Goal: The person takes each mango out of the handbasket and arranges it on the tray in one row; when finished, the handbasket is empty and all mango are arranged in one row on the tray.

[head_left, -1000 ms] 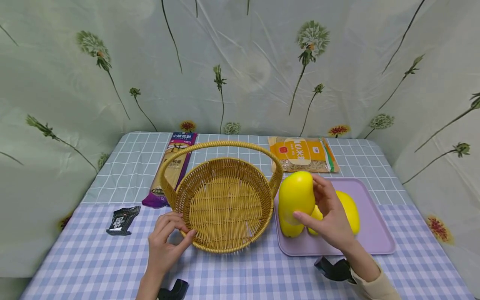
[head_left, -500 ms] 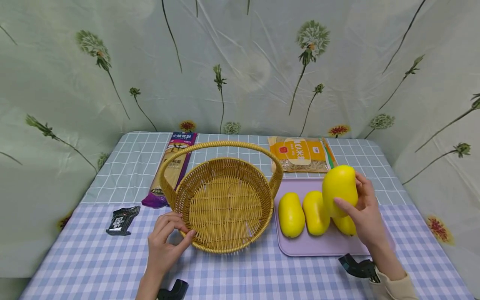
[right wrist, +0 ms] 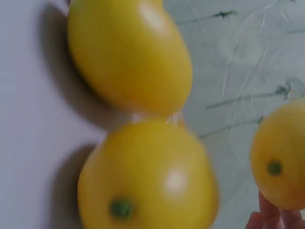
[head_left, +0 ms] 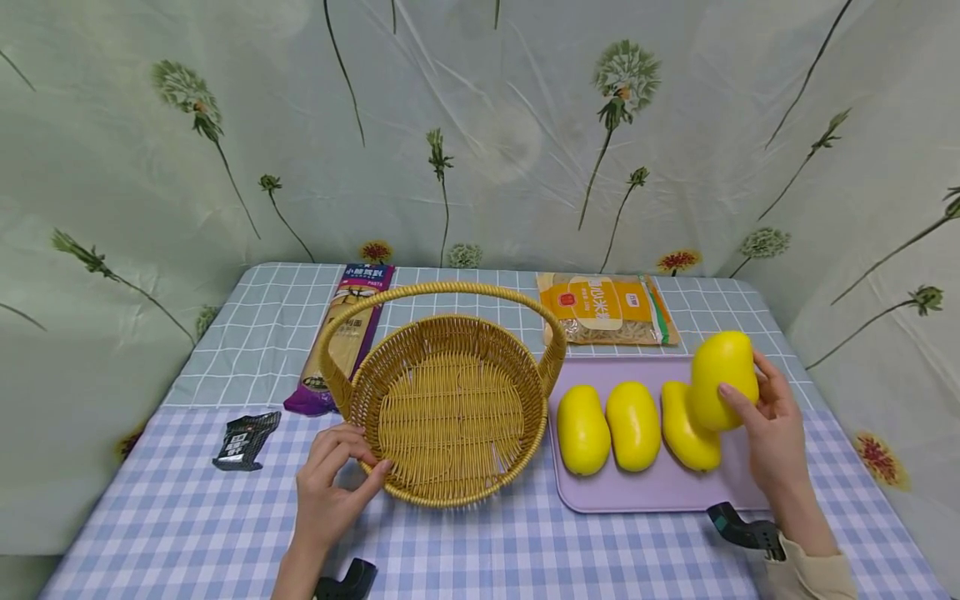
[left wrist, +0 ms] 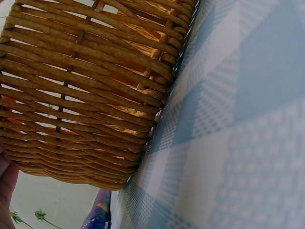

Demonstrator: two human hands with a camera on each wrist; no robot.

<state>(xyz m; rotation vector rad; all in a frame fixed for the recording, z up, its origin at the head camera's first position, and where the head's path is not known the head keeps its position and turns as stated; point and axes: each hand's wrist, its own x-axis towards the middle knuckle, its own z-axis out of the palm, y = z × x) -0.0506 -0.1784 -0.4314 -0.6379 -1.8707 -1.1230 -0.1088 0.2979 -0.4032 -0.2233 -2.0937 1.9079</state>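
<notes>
In the head view, my right hand (head_left: 776, 425) grips a yellow mango (head_left: 723, 379) above the right part of a lilac tray (head_left: 600, 497). Three more mangoes lie in a row on that tray: a left one (head_left: 583, 429), a middle one (head_left: 633, 427) and a right one (head_left: 686, 433), which the held mango partly overlaps. The right wrist view has the held mango (right wrist: 281, 157) at its right edge, fingertips beneath it. My left hand (head_left: 333, 483) pinches the near left rim of a round wicker basket (head_left: 457, 417) with an arched handle. Basket weave (left wrist: 86, 95) fills much of the left wrist view.
A purple pasta packet (head_left: 341, 333) lies behind the basket's left side. An orange-yellow food packet (head_left: 607, 308) lies behind the tray. A small black packet (head_left: 246, 442) rests on the checked cloth (head_left: 187, 517) at left. A floral curtain (head_left: 480, 125) hangs behind the table.
My right hand has carried the mango rightward across the tray, uncovering the mangoes lying there. The left hand and basket have stayed in place.
</notes>
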